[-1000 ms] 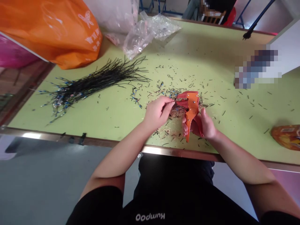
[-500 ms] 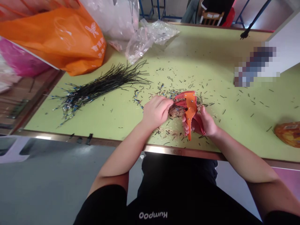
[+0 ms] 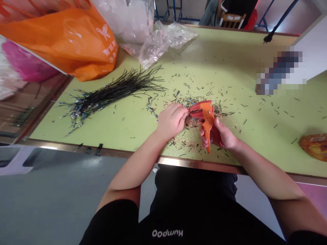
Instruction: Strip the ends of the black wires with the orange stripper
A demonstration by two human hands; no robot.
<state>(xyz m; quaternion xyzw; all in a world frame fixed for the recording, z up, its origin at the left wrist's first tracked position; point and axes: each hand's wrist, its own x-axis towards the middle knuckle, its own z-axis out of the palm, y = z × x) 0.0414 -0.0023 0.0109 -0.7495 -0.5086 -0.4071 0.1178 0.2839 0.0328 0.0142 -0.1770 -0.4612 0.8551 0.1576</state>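
My right hand (image 3: 223,134) is wrapped round the handles of an orange and red wire stripper (image 3: 208,117), whose jaws point left. My left hand (image 3: 172,120) is closed in a pinch right at the jaws; what its fingertips hold is too small to make out. Under and behind the tool lies a heap of copper strands and short clippings (image 3: 191,121). A bundle of black wires (image 3: 112,90) with blue and silvery ends rests on the green table (image 3: 122,136) to the left.
An orange bag (image 3: 87,44) and clear plastic bags (image 3: 155,41) stand at the back left. Black scraps are scattered over the table. An orange-yellow package (image 3: 315,146) lies at the right edge. A black plug (image 3: 268,37) hangs at the back right. Behind the table a person sits.
The jaws of the wire stripper have changed position, and its head has turned slightly. Both hands stay nearly in place. The whole view has shifted slightly.
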